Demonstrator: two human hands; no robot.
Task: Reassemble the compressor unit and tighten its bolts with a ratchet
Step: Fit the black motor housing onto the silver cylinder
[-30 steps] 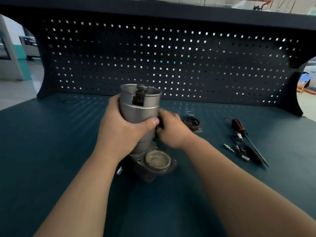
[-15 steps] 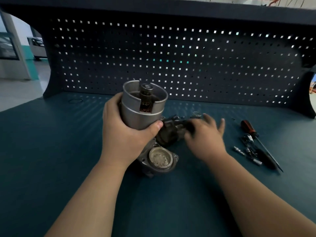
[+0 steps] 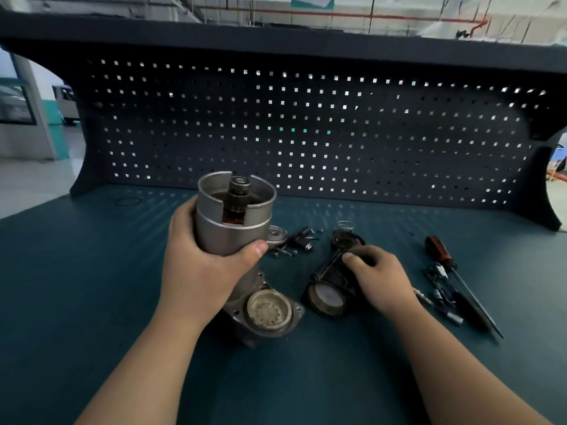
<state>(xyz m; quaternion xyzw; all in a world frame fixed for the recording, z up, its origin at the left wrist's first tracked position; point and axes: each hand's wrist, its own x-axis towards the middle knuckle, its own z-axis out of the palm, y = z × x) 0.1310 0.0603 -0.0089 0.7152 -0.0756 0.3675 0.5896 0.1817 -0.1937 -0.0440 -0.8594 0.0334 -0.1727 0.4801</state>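
Item: compressor housing (image 3: 236,223), a silver metal cylinder standing upright on the teal bench top (image 3: 92,286), open at the top, with a dark shaft (image 3: 237,191) rising inside it. At its foot, on the near side, is a grey flange with a round recessed port (image 3: 269,311). Left hand (image 3: 199,271): wrapped round the housing from its left, thumb across the front, gripping it firmly. Right hand (image 3: 380,280): well apart from the left, to the right of the housing, fingers curled over a dark cylinder part (image 3: 329,286) that lies tilted on the bench with its round pale end face toward the camera. Just right of the housing and behind that part: a scatter of loose bolts and small fittings (image 3: 294,240), and a small clear ring (image 3: 345,225). Farther right of the housing: a red-handled screwdriver (image 3: 439,251) lying flat, with a cluster of small sockets and bits (image 3: 441,297) beside it; whether a ratchet is among them cannot be told. Left of and behind the housing: a thin dark ring (image 3: 128,200) flat on the bench. Behind the housing: a dark perforated back panel (image 3: 306,127).
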